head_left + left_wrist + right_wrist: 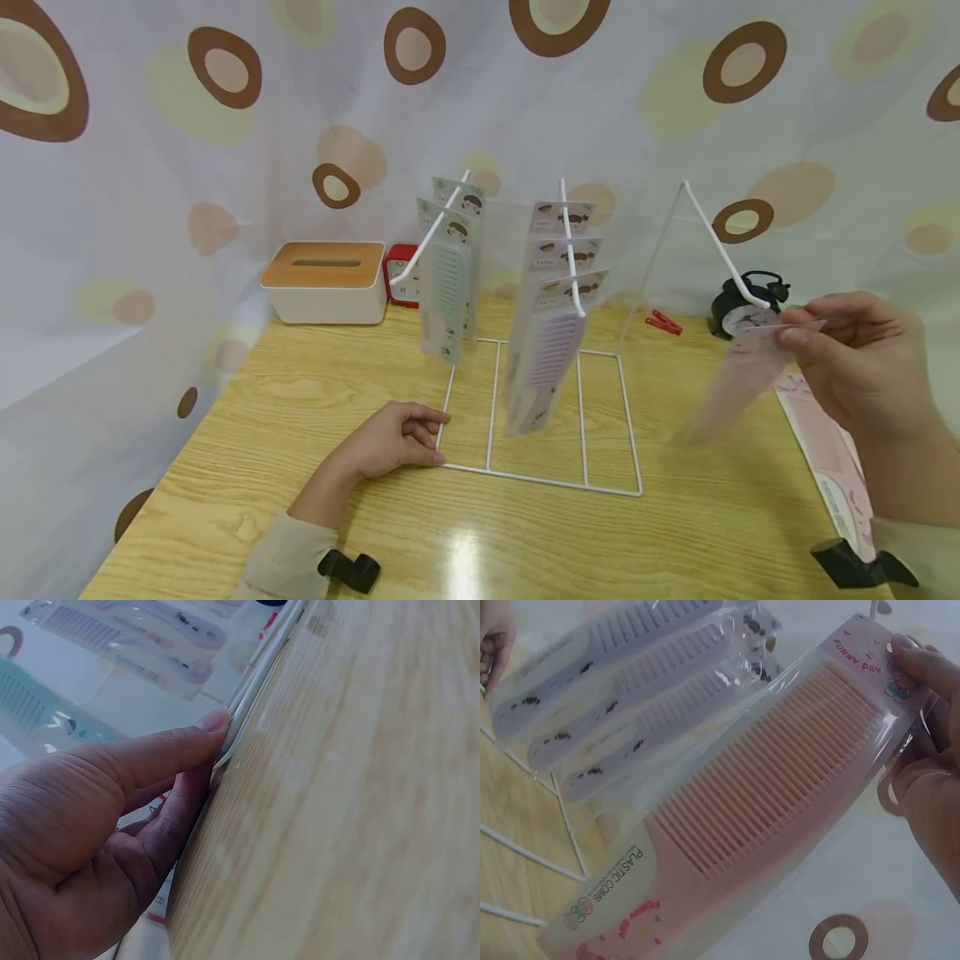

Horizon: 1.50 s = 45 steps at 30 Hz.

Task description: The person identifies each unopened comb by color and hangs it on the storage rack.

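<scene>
My right hand (pixel 862 362) pinches the top of a packaged pink comb (pixel 772 776), which hangs below the fingers near the tip of the right hook. With thumb and fingers, my left hand (pixel 393 437) grips the front left corner of a white wire display rack (pixel 540 479). On the rack's middle hook hang several packaged purple combs (pixel 551 358). Packaged mint-green combs (pixel 446 287) hang from the left hook. The right hook (pixel 723 250) bears nothing. Another packaged pink comb (pixel 817 442) lies on the table, partly hidden by my right forearm.
At the back left of the wooden table (pixel 300 400) stands a white tissue box (pixel 326 304) with a wooden lid, beside a red clock (pixel 401 258). A red clip (pixel 663 322) and a black alarm clock (pixel 731 312) are at the back right. A patterned curtain (pixel 525 108) hangs behind.
</scene>
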Each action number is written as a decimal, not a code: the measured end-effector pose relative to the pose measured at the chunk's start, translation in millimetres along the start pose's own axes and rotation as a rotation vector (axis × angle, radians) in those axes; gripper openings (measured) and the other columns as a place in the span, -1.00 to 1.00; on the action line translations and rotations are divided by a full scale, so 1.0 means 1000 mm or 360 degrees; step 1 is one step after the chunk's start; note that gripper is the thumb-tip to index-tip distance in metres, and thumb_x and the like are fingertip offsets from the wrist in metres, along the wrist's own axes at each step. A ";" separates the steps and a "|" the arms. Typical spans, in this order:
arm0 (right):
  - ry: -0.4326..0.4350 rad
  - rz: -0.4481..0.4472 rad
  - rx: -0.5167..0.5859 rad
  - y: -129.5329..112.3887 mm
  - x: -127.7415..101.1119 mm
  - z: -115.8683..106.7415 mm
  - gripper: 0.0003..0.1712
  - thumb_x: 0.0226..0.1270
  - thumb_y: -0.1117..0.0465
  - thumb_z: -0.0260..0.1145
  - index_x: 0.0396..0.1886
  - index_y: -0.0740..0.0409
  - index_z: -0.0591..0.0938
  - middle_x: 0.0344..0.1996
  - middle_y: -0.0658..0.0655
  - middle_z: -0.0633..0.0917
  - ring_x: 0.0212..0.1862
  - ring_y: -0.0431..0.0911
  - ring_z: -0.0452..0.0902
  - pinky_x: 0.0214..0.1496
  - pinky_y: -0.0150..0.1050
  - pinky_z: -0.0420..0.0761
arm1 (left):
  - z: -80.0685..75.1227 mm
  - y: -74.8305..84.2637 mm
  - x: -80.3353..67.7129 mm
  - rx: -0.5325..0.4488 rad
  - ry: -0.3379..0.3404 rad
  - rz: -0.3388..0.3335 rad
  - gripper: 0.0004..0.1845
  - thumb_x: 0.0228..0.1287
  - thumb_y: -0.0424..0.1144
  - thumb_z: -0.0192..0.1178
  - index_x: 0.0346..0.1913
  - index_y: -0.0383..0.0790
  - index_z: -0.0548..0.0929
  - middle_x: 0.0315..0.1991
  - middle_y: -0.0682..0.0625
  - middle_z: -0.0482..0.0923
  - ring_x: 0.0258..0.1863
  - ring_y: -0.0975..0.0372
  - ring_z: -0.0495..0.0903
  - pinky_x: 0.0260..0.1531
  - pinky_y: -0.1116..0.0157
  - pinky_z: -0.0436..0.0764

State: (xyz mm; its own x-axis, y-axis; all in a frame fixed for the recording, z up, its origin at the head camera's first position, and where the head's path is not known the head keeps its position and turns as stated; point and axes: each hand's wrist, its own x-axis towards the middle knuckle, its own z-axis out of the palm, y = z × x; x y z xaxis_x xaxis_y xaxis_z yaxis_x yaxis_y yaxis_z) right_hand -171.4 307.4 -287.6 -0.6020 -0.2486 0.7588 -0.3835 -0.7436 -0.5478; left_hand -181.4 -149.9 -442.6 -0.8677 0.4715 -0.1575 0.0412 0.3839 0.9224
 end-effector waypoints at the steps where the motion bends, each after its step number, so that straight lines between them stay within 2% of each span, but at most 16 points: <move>1: -0.0018 -0.0013 0.0005 0.000 0.005 0.007 -0.68 0.13 0.87 0.05 -0.08 0.84 0.47 -0.15 0.57 0.69 -0.01 0.23 0.72 0.10 -0.10 0.66 | 0.000 0.000 0.000 -0.0001 0.0001 0.0001 -0.40 0.13 -0.32 0.48 0.26 -0.35 0.57 -0.09 -0.15 0.58 -0.20 0.20 0.62 -0.17 0.35 0.59; 9: 0.0000 -0.0094 -0.0012 0.000 0.025 0.035 -0.68 0.06 0.89 0.10 -0.13 0.86 0.49 -0.20 0.58 0.69 -0.08 0.27 0.73 0.07 -0.07 0.68 | 0.001 -0.002 0.001 -0.0023 -0.0005 -0.0004 -0.40 0.12 -0.31 0.48 0.25 -0.35 0.57 -0.08 -0.15 0.57 -0.19 0.20 0.62 -0.17 0.35 0.60; 13: 0.0095 -0.0096 -0.0058 -0.001 0.027 0.044 -0.69 0.07 0.89 0.09 -0.14 0.84 0.51 -0.23 0.57 0.70 -0.11 0.25 0.74 0.02 -0.08 0.69 | 0.001 -0.001 0.000 -0.0004 0.0005 -0.0007 -0.40 0.12 -0.31 0.48 0.25 -0.33 0.57 -0.07 -0.15 0.58 -0.19 0.20 0.62 -0.17 0.34 0.60; 26: 0.0282 -0.0090 -0.0170 -0.004 0.028 0.052 -0.69 0.10 0.89 0.06 -0.13 0.82 0.53 -0.30 0.53 0.72 -0.15 0.22 0.76 0.00 -0.10 0.70 | -0.001 0.000 0.000 0.0024 0.0012 -0.0005 -0.40 0.11 -0.31 0.49 0.25 -0.34 0.58 -0.09 -0.14 0.59 -0.19 0.21 0.63 -0.17 0.35 0.60; 32: 0.0378 -0.0065 -0.0250 -0.001 0.027 0.049 -0.65 0.12 0.89 0.02 -0.10 0.81 0.54 -0.28 0.51 0.73 -0.16 0.21 0.76 0.01 -0.10 0.69 | -0.001 0.000 0.000 0.0023 0.0004 -0.0002 -0.40 0.12 -0.31 0.48 0.25 -0.34 0.58 -0.08 -0.14 0.59 -0.19 0.21 0.63 -0.17 0.35 0.60; 37: 0.0485 0.0025 -0.0336 0.005 0.029 0.038 -0.64 0.19 0.84 0.01 -0.05 0.75 0.57 -0.26 0.45 0.75 -0.13 0.16 0.76 0.03 -0.17 0.68 | -0.001 0.000 0.000 0.0010 0.0003 -0.0006 -0.40 0.13 -0.32 0.48 0.25 -0.35 0.57 -0.07 -0.15 0.59 -0.19 0.20 0.63 -0.17 0.36 0.60; 45: 0.0680 0.0188 -0.0624 0.012 0.046 0.016 -0.65 0.22 0.73 0.16 -0.02 0.57 0.65 -0.25 0.28 0.80 -0.16 -0.01 0.77 -0.10 -0.33 0.70 | 0.000 0.002 0.000 0.0034 0.0004 -0.0010 -0.40 0.12 -0.31 0.48 0.25 -0.34 0.58 -0.08 -0.14 0.59 -0.19 0.21 0.62 -0.16 0.36 0.59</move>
State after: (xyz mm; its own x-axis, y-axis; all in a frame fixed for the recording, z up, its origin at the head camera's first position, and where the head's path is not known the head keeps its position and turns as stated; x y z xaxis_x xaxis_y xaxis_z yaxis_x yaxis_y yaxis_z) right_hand -192.3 277.2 -253.6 -0.8539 0.0169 0.5201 -0.4779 -0.4208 -0.7710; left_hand -181.4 -149.4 -440.5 -0.8692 0.4669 -0.1626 0.0460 0.4038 0.9137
